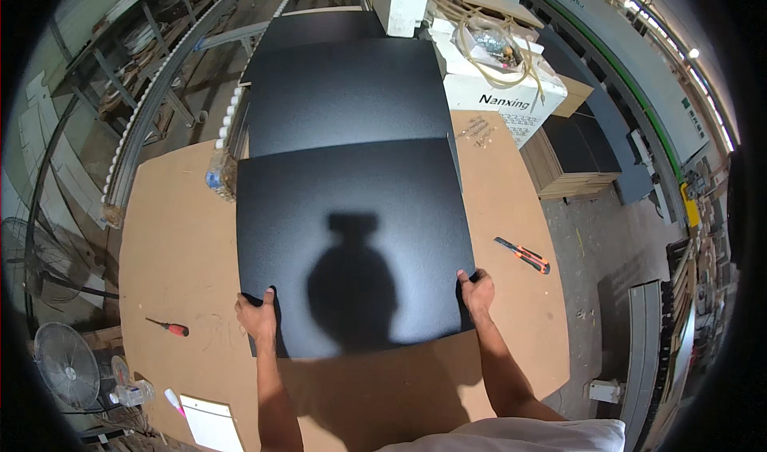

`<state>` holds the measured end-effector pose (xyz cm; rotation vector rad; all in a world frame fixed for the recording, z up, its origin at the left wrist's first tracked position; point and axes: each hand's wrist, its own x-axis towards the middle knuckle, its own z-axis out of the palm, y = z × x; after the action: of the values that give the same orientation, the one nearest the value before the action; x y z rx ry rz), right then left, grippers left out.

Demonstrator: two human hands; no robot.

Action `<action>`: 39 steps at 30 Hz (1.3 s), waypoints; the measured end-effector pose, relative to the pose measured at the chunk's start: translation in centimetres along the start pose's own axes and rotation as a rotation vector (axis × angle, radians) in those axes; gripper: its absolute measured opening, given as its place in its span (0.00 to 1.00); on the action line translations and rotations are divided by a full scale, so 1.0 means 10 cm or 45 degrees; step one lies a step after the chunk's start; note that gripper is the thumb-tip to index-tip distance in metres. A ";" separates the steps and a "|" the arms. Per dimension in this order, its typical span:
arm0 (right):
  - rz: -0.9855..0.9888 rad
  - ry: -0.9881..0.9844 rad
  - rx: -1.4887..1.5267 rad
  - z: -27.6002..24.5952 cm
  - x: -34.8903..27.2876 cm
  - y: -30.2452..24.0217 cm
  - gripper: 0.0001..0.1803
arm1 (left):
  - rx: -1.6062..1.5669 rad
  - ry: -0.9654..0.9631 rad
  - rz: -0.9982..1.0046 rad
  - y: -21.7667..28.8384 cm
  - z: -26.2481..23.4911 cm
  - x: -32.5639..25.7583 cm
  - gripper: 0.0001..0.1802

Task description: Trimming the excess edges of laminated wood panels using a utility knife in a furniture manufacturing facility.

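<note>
A flat black panel [423, 212] lies in front of me, its far edge meeting or overlapping another black panel [343, 93]. My left hand [257, 316] grips its near left edge, thumb on top and fingers curled around the side. On the opposite side my right hand [478, 292] holds the near right edge the same way. The fingertips of both hands are hidden at the panel's sides. A dark shadow falls across the panel's middle. Beneath lies a brown board worktop [176, 252].
A red-handled screwdriver [169, 327] lies at left, an orange-black utility knife [523, 255] at right. A clipboard-like white sheet [212, 424] is near the front left edge. Roller rails [152, 93] run along the far left. A white box [503, 97] and stacked panels [571, 152] stand far right.
</note>
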<state>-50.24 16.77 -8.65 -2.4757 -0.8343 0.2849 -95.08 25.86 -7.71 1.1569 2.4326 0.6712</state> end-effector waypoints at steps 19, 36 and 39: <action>-0.115 -0.297 0.273 0.64 2.36 -1.13 0.39 | -0.687 -0.367 0.347 0.90 0.89 1.88 0.25; 0.151 -0.440 -0.002 -0.98 0.13 -0.01 0.35 | -0.331 -0.339 -0.029 -0.61 -0.69 -0.07 0.30; 0.177 -0.396 0.006 -1.24 -0.54 0.77 0.36 | -0.377 -0.420 -0.163 -1.19 -0.93 -0.81 0.28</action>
<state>-46.27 3.27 -2.01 -2.5253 -0.7799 0.7351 -102.36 10.45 -5.79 0.9047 2.0314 0.7093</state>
